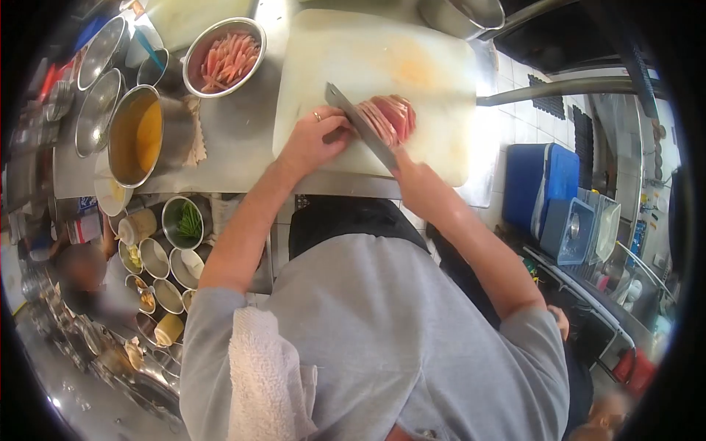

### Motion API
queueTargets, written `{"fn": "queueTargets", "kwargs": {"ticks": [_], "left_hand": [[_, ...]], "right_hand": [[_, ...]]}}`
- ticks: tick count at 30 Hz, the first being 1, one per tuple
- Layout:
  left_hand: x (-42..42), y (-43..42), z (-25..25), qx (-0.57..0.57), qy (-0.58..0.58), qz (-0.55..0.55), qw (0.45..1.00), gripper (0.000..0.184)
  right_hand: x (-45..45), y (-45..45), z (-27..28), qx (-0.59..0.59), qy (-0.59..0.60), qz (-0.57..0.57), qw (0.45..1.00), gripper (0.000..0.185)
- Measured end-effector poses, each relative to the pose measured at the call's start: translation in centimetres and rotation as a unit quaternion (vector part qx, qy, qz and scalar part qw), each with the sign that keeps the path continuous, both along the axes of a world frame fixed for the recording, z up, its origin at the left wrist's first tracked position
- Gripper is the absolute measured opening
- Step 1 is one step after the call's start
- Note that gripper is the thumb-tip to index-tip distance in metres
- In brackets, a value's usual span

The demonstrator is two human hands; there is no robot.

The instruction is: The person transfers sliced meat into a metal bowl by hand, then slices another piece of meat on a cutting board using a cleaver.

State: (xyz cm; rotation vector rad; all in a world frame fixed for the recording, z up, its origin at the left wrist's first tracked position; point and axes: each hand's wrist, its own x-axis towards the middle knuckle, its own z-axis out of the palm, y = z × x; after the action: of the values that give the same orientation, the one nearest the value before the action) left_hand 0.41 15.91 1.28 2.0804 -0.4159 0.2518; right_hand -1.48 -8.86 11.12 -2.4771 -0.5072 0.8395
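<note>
My right hand point(421, 187) is wrapped round the handle of a kitchen knife point(368, 131), its blade lying diagonally over a white cutting board point(434, 151). Thin slices of pink-red raw meat point(390, 117) lean against each other just right of the blade. On the blade's other side, my left hand point(318, 140) rests on the board with its fingers curled in, knuckles close to the steel. What those fingers press on, if anything, is hidden beneath them. A metal bowl point(259, 73) holding strips of similar raw meat point(230, 60) stands left of the board.
A deep pot point(134, 94) of orange liquid stands at the counter's left. Below it are several metal containers, one with green vegetables point(190, 220). A pan point(471, 18) sits behind the board. Blue boxes point(540, 184) stand at right. Other people point(84, 275) are at both sides.
</note>
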Motion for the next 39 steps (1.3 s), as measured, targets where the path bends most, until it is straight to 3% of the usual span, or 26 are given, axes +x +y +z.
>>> {"fn": "queueTargets", "kwargs": {"ticks": [2,5,8,11,15,18,21,24,27,36,39], "left_hand": [[0.0,0.2,-0.4,-0.004,-0.004,0.014,1.000,0.022],[-0.1,0.0,-0.4,0.007,-0.006,0.003,1.000,0.021],[0.3,0.1,-0.4,-0.009,-0.011,-0.003,1.000,0.020],[-0.1,-0.1,-0.3,-0.018,-0.003,0.000,1.000,0.019],[0.0,0.2,0.0,0.017,-0.015,-0.019,1.000,0.017],[-0.1,0.2,0.4,0.018,-0.004,-0.003,1.000,0.014],[-0.4,0.0,0.9,0.018,-0.014,-0.002,1.000,0.015],[-0.8,-0.1,1.3,0.023,0.004,0.021,1.000,0.016],[-0.9,-0.2,1.3,0.028,-0.003,0.018,0.999,0.018],[-0.6,0.2,0.5,0.046,-0.032,-0.002,0.998,0.023],[-0.7,0.2,0.3,0.042,-0.029,-0.014,0.999,0.022]], "right_hand": [[0.9,2.2,-2.8,0.046,-0.049,-0.008,0.998,0.021],[0.6,2.0,-1.9,0.035,-0.033,-0.029,0.998,0.023],[-3.7,-2.6,-3.6,0.050,-0.072,-0.026,0.996,0.023],[-4.4,-4.0,-1.8,-0.005,-0.009,-0.034,0.999,0.020],[-2.8,-3.6,-2.4,0.087,-0.090,-0.017,0.992,0.019],[-2.0,-4.4,0.9,0.065,0.166,-0.137,0.974,0.019],[-1.9,-6.3,1.0,0.083,0.214,-0.150,0.962,0.019],[-3.2,-5.7,0.6,0.136,-0.027,-0.094,0.986,0.019],[-3.4,-4.5,0.6,0.104,-0.112,-0.074,0.985,0.019],[-3.6,-2.1,-1.1,0.049,-0.039,-0.044,0.997,0.019],[-3.1,-0.3,-3.8,0.043,-0.093,-0.022,0.995,0.018]]}}
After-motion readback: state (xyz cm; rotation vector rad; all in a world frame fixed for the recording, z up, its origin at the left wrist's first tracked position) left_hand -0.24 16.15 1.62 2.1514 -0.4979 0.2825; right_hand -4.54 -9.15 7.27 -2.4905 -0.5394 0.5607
